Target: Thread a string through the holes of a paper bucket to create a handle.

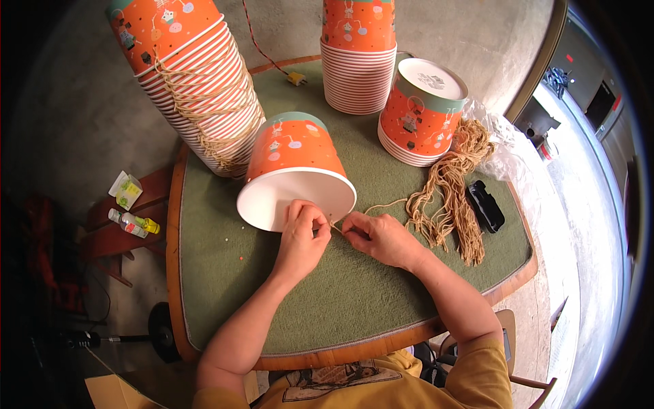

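Note:
An orange paper bucket (294, 151) with a green band and cartoon figures lies on its side on the green-covered table, its white mouth toward me. My left hand (302, 237) is at the lower right of that mouth, some fingers inside, thumb and fingertips closed by the rim. It seems to pinch the rim or the cord there; I cannot make out which. Just right of the rim, my right hand (380, 238) pinches a thin tan cord (385, 205). The cord runs from the rim past my right hand toward a loose bundle of cords (446, 198).
A tall bucket stack (204, 95) draped with cords leans at the left. Another stack (357, 78) stands at the back, a short upside-down one (419, 126) at the right. A black tray (485, 206) lies beside the cords, and a yellow plug (296, 78) sits behind.

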A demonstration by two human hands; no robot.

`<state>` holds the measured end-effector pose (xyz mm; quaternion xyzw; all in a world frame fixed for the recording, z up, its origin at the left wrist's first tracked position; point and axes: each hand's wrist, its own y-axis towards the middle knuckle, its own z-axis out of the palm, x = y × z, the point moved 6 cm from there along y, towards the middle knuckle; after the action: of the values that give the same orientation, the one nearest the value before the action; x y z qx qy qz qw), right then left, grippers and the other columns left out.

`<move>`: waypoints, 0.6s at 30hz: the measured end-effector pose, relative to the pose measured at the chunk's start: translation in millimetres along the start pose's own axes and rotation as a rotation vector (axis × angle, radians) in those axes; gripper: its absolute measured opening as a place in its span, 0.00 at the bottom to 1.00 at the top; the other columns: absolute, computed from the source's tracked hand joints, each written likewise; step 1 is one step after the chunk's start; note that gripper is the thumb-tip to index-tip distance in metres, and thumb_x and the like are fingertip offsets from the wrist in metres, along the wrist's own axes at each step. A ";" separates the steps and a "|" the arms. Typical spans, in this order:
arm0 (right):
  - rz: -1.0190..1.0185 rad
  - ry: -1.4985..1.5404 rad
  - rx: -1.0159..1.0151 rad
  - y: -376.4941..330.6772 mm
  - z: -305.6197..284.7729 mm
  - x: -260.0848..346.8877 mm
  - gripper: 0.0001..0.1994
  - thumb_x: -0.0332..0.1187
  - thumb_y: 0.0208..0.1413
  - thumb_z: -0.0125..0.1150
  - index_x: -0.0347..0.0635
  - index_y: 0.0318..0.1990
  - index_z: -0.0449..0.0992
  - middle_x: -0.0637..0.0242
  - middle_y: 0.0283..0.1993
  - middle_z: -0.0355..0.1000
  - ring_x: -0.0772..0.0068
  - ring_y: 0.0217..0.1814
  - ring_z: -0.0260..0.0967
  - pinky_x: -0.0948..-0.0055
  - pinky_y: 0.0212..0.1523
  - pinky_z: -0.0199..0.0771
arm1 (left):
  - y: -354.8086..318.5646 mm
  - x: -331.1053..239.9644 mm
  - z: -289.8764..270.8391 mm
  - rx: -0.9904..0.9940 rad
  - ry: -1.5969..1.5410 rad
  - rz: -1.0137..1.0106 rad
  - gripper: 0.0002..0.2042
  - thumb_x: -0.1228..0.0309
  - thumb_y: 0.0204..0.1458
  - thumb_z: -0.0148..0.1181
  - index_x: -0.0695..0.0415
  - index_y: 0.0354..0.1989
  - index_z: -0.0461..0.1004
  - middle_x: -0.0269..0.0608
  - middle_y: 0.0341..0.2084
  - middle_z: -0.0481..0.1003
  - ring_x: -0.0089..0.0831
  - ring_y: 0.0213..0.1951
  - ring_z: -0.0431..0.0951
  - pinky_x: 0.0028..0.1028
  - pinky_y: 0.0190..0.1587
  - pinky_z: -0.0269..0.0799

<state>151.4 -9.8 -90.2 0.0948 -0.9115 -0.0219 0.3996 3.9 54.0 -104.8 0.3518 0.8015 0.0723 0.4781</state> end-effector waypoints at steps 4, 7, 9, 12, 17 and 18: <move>-0.008 -0.021 0.003 -0.1 0.8 0.2 0.07 0.29 0.56 0.60 0.42 0.40 0.73 0.56 0.26 0.73 0.55 0.27 0.73 0.62 0.30 0.72 | 0.8 3.3 -1.6 0.017 -0.022 -0.077 0.09 0.82 0.45 0.60 0.59 0.32 0.66 0.42 0.37 0.67 0.43 0.43 0.69 0.38 0.46 0.69; 0.009 -0.028 0.014 -0.3 0.2 0.3 0.06 0.30 0.56 0.60 0.42 0.40 0.73 0.57 0.25 0.73 0.55 0.26 0.73 0.61 0.30 0.71 | 2.2 4.5 -2.9 0.037 -0.102 -0.150 0.08 0.81 0.47 0.61 0.60 0.31 0.67 0.41 0.37 0.67 0.40 0.44 0.68 0.36 0.47 0.68; 0.005 -0.028 0.012 -0.4 0.1 0.7 0.06 0.30 0.56 0.61 0.41 0.39 0.72 0.57 0.25 0.73 0.54 0.26 0.73 0.61 0.30 0.71 | 2.4 7.0 -3.5 0.043 -0.156 -0.190 0.07 0.79 0.48 0.61 0.60 0.30 0.68 0.41 0.37 0.67 0.39 0.44 0.68 0.36 0.48 0.68; -0.005 -0.039 0.007 -0.4 0.4 1.0 0.07 0.31 0.55 0.61 0.41 0.39 0.72 0.57 0.24 0.73 0.54 0.26 0.73 0.61 0.29 0.71 | 2.5 9.2 -4.3 0.051 -0.157 -0.189 0.06 0.77 0.49 0.62 0.61 0.29 0.69 0.41 0.38 0.67 0.38 0.44 0.68 0.34 0.49 0.67; -0.003 -0.057 0.006 -0.9 0.2 2.4 0.07 0.31 0.55 0.61 0.41 0.38 0.72 0.57 0.24 0.73 0.53 0.26 0.73 0.60 0.29 0.71 | 2.9 11.9 -5.1 0.054 -0.212 -0.239 0.05 0.76 0.50 0.62 0.60 0.30 0.70 0.41 0.38 0.67 0.36 0.44 0.68 0.33 0.50 0.66; -0.006 -0.067 0.006 -1.2 0.5 2.8 0.07 0.31 0.55 0.61 0.41 0.38 0.72 0.57 0.24 0.73 0.53 0.27 0.73 0.60 0.29 0.71 | 2.6 12.1 -4.6 0.054 -0.212 -0.239 0.05 0.76 0.50 0.62 0.60 0.30 0.70 0.41 0.38 0.67 0.36 0.44 0.68 0.33 0.50 0.66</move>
<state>149.3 -11.6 -88.6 0.0980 -0.9242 -0.0236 0.3683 -2.1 64.6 -109.8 0.2726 0.7843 -0.0441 0.5556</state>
